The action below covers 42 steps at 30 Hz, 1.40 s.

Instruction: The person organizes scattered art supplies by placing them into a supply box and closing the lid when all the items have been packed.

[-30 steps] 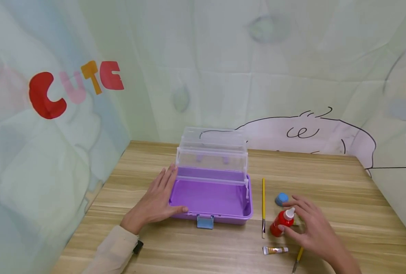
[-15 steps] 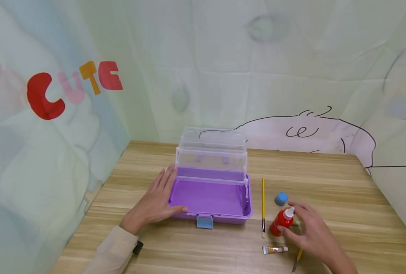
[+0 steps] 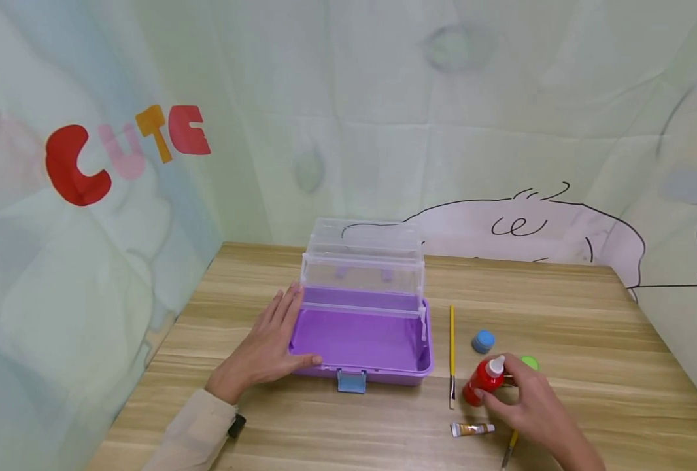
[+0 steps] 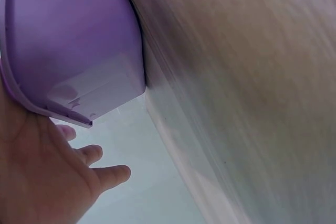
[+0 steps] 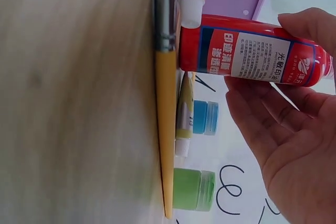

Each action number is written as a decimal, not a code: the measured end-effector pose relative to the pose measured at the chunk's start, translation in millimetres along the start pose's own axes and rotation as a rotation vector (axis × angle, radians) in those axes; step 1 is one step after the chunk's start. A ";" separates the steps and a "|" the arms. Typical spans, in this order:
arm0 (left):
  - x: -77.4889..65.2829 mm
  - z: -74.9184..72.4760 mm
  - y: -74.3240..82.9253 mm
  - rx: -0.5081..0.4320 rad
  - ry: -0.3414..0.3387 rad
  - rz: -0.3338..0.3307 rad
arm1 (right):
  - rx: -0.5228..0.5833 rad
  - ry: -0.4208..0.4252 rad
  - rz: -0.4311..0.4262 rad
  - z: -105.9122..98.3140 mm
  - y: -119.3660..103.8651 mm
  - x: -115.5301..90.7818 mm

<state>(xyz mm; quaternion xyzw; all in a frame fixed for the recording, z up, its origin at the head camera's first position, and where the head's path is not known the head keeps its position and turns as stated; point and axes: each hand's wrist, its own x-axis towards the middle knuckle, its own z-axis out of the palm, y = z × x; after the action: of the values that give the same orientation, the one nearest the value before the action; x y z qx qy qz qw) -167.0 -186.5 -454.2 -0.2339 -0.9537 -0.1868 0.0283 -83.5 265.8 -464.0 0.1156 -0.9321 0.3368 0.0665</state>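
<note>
Left hand: fingers straight and a little apart, resting along the left side of the purple box, thumb over its front rim.
Purple box: on the desk, clear upper part raised at its back.
Yellow brush: lying just right of the box.
Paint tube: lying nearest me, before the red bottle.
Red bottle: upright, right of the brush.
Blue jar: behind the bottle.
Right hand: thumb and fingers clamped on the bottle.
</note>
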 end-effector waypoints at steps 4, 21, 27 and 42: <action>0.1 0.2 -0.1 -0.005 -0.002 -0.006 | 0.058 0.005 -0.016 3.1 0.8 -0.1; -0.1 -0.1 -1.0 -0.009 -0.019 -0.010 | 0.139 -0.012 0.011 7.0 0.6 0.0; 0.7 -1.1 0.2 -0.018 -0.012 -0.012 | 0.169 -0.016 0.020 6.1 0.1 0.8; 0.5 -1.6 0.4 -0.037 -0.012 -0.020 | 0.189 -0.041 0.067 2.9 -1.4 0.6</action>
<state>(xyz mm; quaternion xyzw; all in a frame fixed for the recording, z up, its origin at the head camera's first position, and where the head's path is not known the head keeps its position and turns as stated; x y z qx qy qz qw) -167.3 -186.5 -452.5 -0.2262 -0.9525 -0.2033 0.0164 -83.9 262.8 -465.2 0.0971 -0.9007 0.4226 0.0250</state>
